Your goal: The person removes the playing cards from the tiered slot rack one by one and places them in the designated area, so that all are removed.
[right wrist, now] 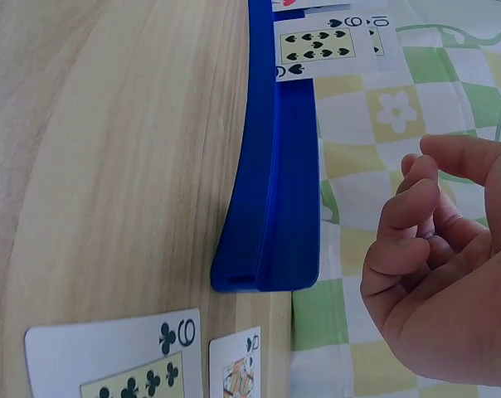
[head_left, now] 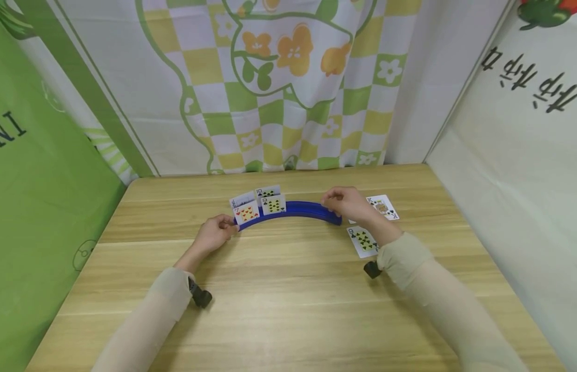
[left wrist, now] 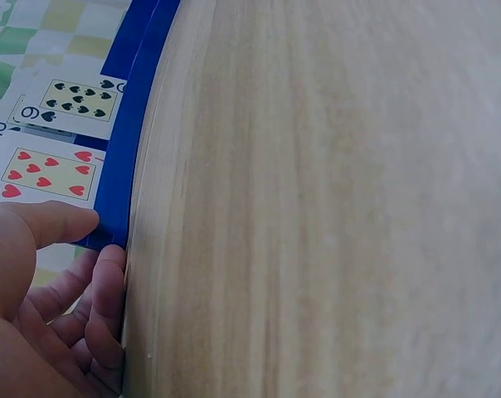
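A curved blue card holder lies on the table. Standing in its left part are a seven of hearts and a nine of spades, with a ten of spades and another card partly hidden behind them. My left hand grips the holder's left end between thumb and fingers. Above the holder's right end hovers my right hand, its fingers loosely bent and nothing between them. In the right wrist view, this hand is apart from the holder.
Right of the holder, a nine of clubs and a king lie face up, partly covered by my right arm. A face card shows beside the nine in the right wrist view. A patterned curtain hangs behind the wooden table.
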Motion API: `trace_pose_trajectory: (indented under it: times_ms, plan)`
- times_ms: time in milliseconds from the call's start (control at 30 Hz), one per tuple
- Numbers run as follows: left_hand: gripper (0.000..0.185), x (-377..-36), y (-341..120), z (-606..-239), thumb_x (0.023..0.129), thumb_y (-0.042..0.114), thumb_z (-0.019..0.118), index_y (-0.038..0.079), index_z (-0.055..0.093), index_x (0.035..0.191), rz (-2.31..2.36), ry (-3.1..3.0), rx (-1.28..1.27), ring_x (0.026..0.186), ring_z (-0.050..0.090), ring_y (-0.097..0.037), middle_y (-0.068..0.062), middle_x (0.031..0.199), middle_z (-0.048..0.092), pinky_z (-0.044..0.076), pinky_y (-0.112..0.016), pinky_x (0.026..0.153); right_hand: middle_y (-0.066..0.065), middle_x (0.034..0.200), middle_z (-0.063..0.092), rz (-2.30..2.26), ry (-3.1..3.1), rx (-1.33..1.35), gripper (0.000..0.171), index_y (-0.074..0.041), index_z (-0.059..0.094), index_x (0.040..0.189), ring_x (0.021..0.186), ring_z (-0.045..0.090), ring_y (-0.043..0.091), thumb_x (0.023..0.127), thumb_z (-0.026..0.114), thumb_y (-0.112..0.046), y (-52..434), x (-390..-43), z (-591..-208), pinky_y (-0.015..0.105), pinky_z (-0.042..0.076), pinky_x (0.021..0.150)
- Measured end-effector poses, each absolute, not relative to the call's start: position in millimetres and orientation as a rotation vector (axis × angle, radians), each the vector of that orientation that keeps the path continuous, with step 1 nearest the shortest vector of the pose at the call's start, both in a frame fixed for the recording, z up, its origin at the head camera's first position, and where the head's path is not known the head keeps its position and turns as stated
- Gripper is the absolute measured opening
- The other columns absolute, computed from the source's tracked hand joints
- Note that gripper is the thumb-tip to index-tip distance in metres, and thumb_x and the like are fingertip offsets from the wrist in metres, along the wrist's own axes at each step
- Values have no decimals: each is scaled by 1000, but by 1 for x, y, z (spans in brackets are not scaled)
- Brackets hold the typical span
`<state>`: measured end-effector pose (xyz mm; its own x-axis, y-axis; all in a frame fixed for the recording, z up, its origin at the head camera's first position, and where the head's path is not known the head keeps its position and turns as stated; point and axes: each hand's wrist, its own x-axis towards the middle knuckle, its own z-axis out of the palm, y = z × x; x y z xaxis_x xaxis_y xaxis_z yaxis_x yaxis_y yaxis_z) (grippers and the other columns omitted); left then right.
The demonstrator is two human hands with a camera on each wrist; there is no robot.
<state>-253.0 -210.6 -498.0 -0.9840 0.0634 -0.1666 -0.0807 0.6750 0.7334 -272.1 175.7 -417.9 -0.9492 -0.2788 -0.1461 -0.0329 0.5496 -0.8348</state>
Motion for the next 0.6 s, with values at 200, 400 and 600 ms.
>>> trace_pose_trajectory:
  times_ms: [200, 400, 600]
  plan:
    - [39, -254, -211, -499, 93, 28, 67, 2, 62, 122, 1207, 2707, -16, 81, 62, -18, -14, 103, 69, 49, -25, 70, 17, 94, 64, -1299, 2554, -275, 27, -10, 68, 115, 76, 57, 25, 100, 58, -31, 168, -274, -415, 35, 47, 60]
    - [39, -254, -211, -500, 92, 28, 66, 2, 63, 121, 1205, 2709, -14, 80, 62, -18, -13, 102, 69, 48, -26, 70, 12, 89, 63, -1342, 2522, -316, 29, -5, 67, 115, 71, 54, 19, 100, 58, -28, 162, -279, -419, 34, 48, 67]
    - [39, -254, -211, -499, 93, 28, 67, 2, 63, 121, 1201, 2705, -16, 81, 62, -19, -14, 102, 69, 48, -26, 70, 12, 90, 63, -1350, 2521, -320, 27, -8, 67, 115, 71, 53, 19, 100, 57, -28, 156, -280, -419, 31, 47, 67]
